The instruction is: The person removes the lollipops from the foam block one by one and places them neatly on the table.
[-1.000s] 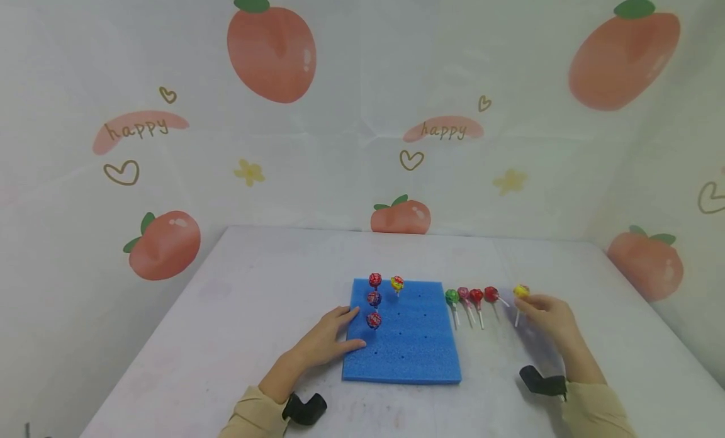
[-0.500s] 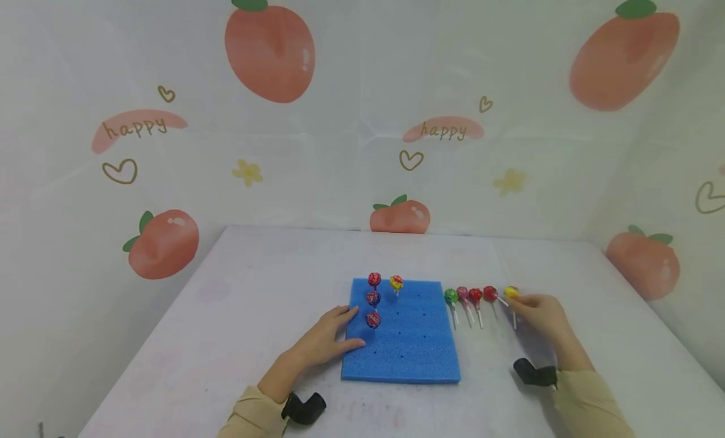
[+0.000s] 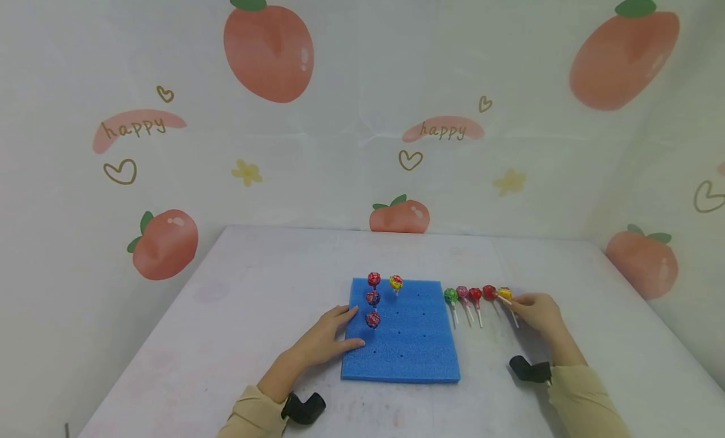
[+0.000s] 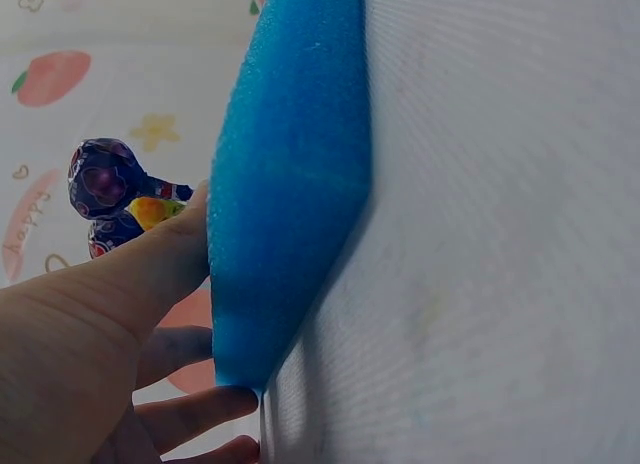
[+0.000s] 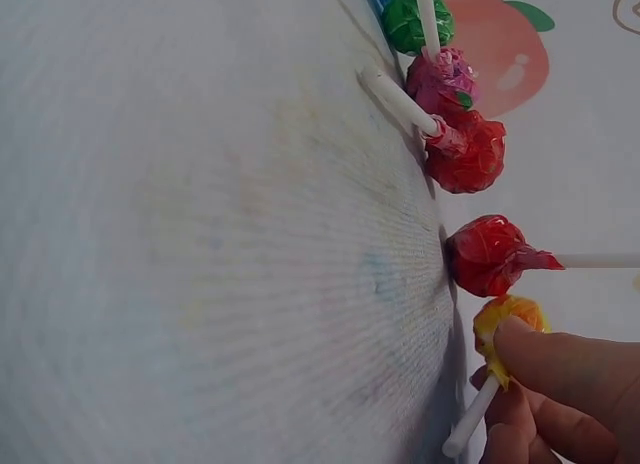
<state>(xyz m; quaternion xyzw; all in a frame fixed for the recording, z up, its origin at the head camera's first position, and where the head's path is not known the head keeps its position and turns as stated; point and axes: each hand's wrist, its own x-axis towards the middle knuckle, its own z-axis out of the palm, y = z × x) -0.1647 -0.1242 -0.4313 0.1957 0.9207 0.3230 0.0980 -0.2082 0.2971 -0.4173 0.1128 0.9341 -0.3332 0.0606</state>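
Your left hand [image 3: 321, 338] lies at the left edge of the blue foam board [image 3: 413, 365], thumb and fingers spread apart, touching the board without curling round it. The board lies flat on the white table [image 3: 260, 271], small holes dotted over its face. Just beyond your left fingertips three lollipops stand upright in a column: a red lollipop [image 3: 374, 279] farthest from you, a dark blue lollipop [image 3: 372, 297] in the middle, and a red-and-blue lollipop [image 3: 372, 320] nearest you. To the right of the farthest one, a yellow-and-red lollipop [image 3: 396, 282] also stands in the foam.

Past the board's right side, a row lies on the table: a green lollipop [image 3: 450, 294] just beside the foam, then a pink lollipop [image 3: 462, 292] and a bright red lollipop [image 3: 475, 294], sticks toward you. Next comes a dark red lollipop [image 3: 489, 292], its stick tilted up toward your right hand [image 3: 537, 312]. That hand pinches a yellow lollipop [image 5: 522, 306] by its wrapped head, thumb across the wrapper, stick pointing toward you; you cannot tell whether it touches the table.
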